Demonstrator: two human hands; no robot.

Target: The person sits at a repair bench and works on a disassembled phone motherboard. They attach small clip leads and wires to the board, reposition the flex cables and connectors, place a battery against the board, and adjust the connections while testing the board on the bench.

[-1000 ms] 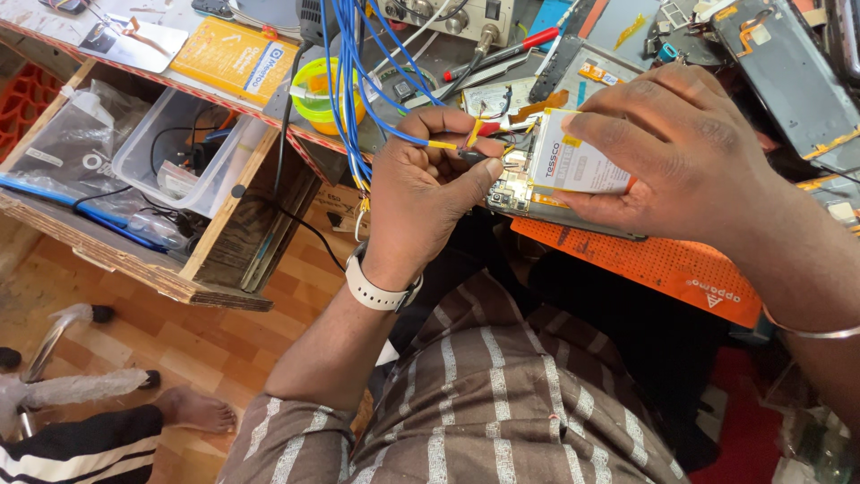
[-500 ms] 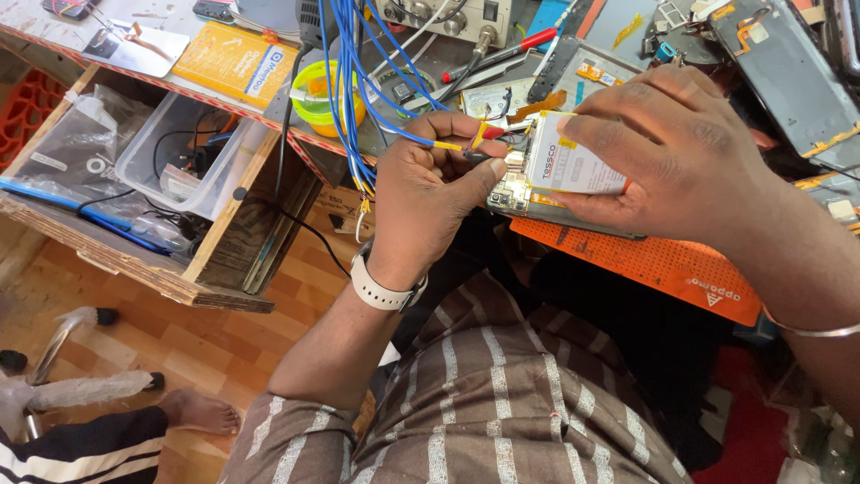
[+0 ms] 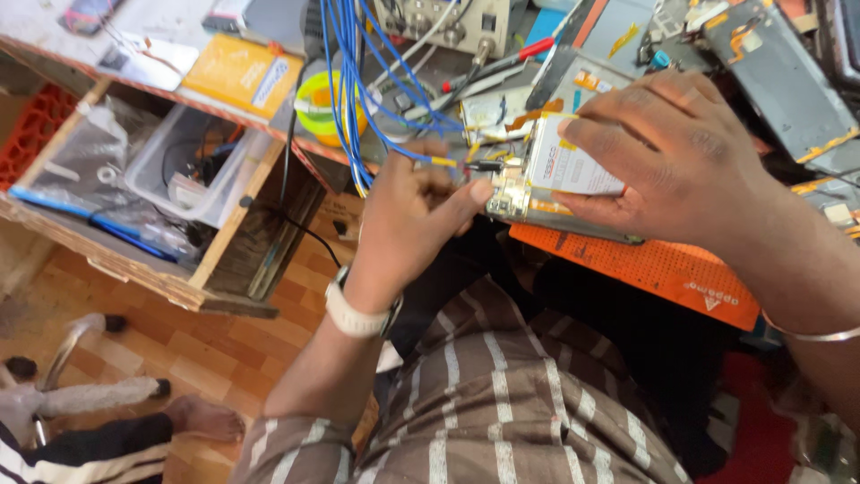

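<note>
Seen from the head camera, the left hand is curled almost into a fist, its fingers pinching a thin probe with a yellow and black tip that trails off into the bundle of blue wires. The tip of the probe sits against the top edge of an opened phone, which lies tilted over the near edge of the tabletop, partly above an orange mat. The right hand lies flat over the phone, its fingers spread and pressing down on the white battery to hold the phone in place rather than closing around it. The left wrist carries a white watch and the right wrist a thin metal bangle. Behind the hands, the blue wires hang down past a roll of yellow and green tape, and a yellow box lies flat further left. Below the tabletop an open wooden drawer holds clear plastic bags and a clear tub. The person's striped shirt fills the lower middle, and another person's bare foot rests on the wooden floor at lower left.
</note>
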